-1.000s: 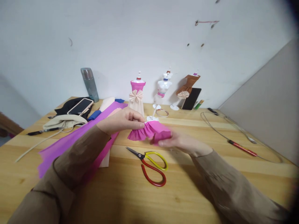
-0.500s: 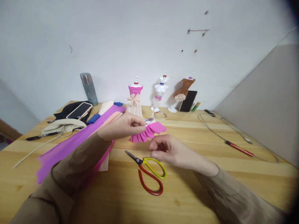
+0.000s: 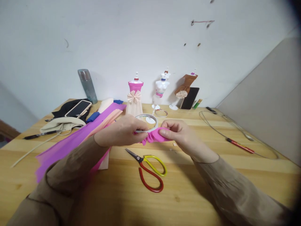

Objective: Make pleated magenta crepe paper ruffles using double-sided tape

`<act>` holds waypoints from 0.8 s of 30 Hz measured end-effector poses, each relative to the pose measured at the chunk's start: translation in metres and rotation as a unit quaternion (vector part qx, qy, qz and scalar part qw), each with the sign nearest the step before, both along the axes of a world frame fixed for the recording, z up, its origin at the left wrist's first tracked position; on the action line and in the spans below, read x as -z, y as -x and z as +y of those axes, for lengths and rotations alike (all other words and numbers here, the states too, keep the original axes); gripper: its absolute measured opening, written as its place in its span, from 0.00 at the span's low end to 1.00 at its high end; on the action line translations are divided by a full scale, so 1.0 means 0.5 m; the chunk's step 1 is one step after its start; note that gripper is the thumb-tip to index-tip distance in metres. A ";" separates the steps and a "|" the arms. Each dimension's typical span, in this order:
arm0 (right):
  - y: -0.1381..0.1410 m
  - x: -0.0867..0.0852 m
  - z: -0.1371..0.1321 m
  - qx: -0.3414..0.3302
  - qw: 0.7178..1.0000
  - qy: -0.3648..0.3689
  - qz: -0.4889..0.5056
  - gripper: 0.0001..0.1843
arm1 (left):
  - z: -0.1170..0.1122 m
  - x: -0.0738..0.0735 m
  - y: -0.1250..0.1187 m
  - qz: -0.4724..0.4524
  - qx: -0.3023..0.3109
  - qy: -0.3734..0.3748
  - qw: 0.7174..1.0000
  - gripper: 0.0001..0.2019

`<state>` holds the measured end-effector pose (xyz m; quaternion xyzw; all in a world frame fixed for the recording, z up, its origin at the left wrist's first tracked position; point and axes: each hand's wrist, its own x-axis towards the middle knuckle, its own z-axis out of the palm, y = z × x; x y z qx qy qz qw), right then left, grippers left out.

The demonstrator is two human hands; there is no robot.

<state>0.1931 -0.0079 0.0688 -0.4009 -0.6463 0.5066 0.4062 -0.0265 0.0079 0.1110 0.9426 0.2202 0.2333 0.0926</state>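
My left hand (image 3: 122,130) is closed, pinching the left part of a gathered pink crepe paper strip (image 3: 154,136) between thumb and fingers. At the strip's smoother right end, my right hand (image 3: 180,135) pinches it too, so the strip spans both hands above the table. A roll of tape (image 3: 154,121) shows right behind the strip, against my left fingertips; whether the hand grips it as well is hard to see. Below the hands lie scissors (image 3: 138,159) with one yellow and one red handle, blades pointing up-left. The strip's left end is hidden by my left hand.
Along the wall stand small dress forms: one in pink and cream (image 3: 135,91), a white one (image 3: 162,88), one in brown (image 3: 187,83). Purple crepe paper (image 3: 70,141), a phone (image 3: 78,108) and a bottle (image 3: 87,84) are left. A red-handled tool (image 3: 240,146) with cable lies right.
My right hand has moved up and taken hold of the pink strip's right end. The tape roll shows more fully now, and the view has shifted slightly.
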 end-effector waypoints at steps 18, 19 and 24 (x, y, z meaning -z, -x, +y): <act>0.014 -0.029 -0.054 0.096 0.938 -0.260 -0.208 0.13 | 0.008 -0.002 0.003 0.031 -0.037 0.058 0.997 0.14; 0.011 -0.032 -0.047 0.102 0.942 -0.244 -0.206 0.12 | 0.008 -0.005 0.004 0.034 -0.031 0.086 0.995 0.14; -0.010 -0.044 -0.025 0.058 0.973 -0.139 -0.172 0.16 | 0.017 -0.012 0.013 0.033 -0.013 0.206 0.978 0.10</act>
